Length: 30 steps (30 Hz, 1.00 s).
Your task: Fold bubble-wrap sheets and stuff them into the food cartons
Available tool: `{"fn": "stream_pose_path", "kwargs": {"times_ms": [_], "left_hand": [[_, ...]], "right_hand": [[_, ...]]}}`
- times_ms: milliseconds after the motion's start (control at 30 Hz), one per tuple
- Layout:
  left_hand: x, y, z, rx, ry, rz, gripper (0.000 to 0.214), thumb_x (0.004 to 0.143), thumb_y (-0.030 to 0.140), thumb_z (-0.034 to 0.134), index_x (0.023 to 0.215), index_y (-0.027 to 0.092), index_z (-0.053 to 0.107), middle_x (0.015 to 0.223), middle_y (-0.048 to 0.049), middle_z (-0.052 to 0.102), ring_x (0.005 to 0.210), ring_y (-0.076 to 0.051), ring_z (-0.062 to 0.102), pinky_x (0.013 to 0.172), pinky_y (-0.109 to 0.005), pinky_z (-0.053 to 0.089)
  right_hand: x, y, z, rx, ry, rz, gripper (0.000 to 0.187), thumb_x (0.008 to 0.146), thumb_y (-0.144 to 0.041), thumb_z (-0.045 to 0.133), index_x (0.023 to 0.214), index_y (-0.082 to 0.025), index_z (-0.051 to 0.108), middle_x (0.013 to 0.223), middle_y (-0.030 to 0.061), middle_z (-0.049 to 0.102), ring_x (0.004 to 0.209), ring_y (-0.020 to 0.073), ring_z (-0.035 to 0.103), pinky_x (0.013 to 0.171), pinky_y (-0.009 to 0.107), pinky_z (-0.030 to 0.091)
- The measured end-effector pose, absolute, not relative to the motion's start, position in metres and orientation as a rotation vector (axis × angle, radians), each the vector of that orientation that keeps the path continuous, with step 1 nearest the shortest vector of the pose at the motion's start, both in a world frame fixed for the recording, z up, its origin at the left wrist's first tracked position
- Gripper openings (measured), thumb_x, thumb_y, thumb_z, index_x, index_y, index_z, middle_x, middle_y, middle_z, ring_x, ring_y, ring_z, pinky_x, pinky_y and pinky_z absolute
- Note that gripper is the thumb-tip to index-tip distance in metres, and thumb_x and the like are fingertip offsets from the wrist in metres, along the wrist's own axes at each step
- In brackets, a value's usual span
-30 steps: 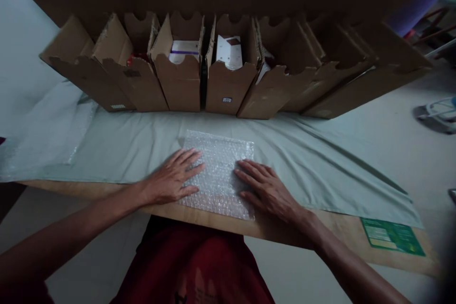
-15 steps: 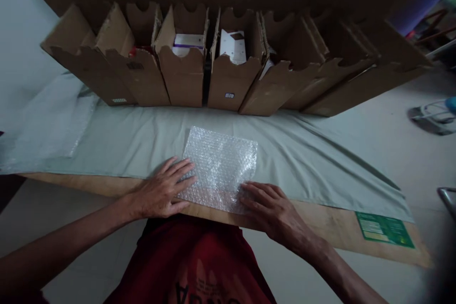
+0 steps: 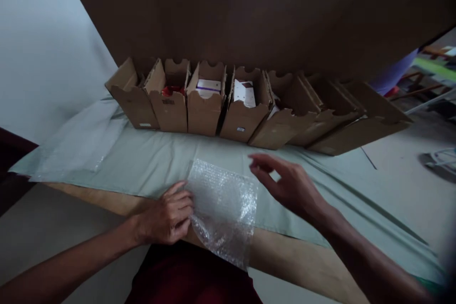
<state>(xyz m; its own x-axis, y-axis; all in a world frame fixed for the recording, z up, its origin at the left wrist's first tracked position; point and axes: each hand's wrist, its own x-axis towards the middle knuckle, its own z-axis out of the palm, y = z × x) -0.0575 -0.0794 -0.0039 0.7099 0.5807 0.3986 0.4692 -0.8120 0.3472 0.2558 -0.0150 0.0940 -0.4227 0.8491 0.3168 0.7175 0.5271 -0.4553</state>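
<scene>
A clear bubble wrap sheet (image 3: 223, 204) lies on the pale green cloth, its near part hanging past the table's front edge. Curled fingers of my left hand (image 3: 174, 213) close on the sheet's left edge. My right hand (image 3: 285, 178) is raised above the cloth, just right of the sheet's upper right corner. It holds nothing, and a gap shows between its thumb and bent fingers.
Behind the sheet stands a row of several cardboard bins (image 3: 203, 116), some holding white or red boxes. More bubble wrap (image 3: 76, 145) lies at the left end of the cloth (image 3: 153, 152). The wooden table edge (image 3: 285, 256) runs along the front.
My right hand has lifted off the sheet and moved up and right. My left hand's fingers have curled in at the sheet's edge. The sheet's near part now hangs lower, and the view has tilted up.
</scene>
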Motion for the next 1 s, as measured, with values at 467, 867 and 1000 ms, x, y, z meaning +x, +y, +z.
{"fn": "stream_pose_path", "kwargs": {"times_ms": [467, 867, 1000], "left_hand": [[-0.087, -0.091, -0.005, 2.481, 1.091, 0.910, 0.013, 0.089, 0.022, 0.063, 0.101, 0.021, 0.064, 0.103, -0.0068, 0.076, 0.099, -0.024, 0.072, 0.110, -0.057, 0.047], [-0.059, -0.039, -0.002, 1.814, 1.562, 1.150, 0.073, 0.087, 0.036, 0.062, 0.152, 0.018, 0.035, 0.128, -0.0165, 0.064, 0.095, -0.023, 0.071, 0.073, -0.037, 0.059], [-0.016, -0.017, 0.007, 1.743, 1.433, 1.009, 0.082, 0.081, 0.041, 0.069, 0.151, 0.018, 0.035, 0.124, -0.0146, 0.067, 0.081, -0.020, 0.069, 0.061, -0.031, 0.054]], "right_hand": [[0.130, 0.128, 0.130, -1.536, -2.153, 0.369, 0.015, 0.093, -0.011, 0.051, 0.091, -0.017, 0.065, 0.072, 0.0051, 0.070, 0.067, 0.0182, 0.065, 0.073, 0.033, 0.049], [0.297, -0.027, 0.123, -1.382, -2.079, 0.300, 0.019, 0.096, -0.041, 0.057, 0.087, -0.027, 0.067, 0.076, 0.0024, 0.075, 0.059, 0.0202, 0.067, 0.053, 0.032, 0.050], [0.354, -0.020, 0.124, -1.506, -1.717, 0.226, 0.021, 0.091, -0.048, 0.065, 0.082, -0.028, 0.067, 0.077, 0.0055, 0.076, 0.067, 0.0248, 0.071, 0.060, 0.038, 0.058]]}}
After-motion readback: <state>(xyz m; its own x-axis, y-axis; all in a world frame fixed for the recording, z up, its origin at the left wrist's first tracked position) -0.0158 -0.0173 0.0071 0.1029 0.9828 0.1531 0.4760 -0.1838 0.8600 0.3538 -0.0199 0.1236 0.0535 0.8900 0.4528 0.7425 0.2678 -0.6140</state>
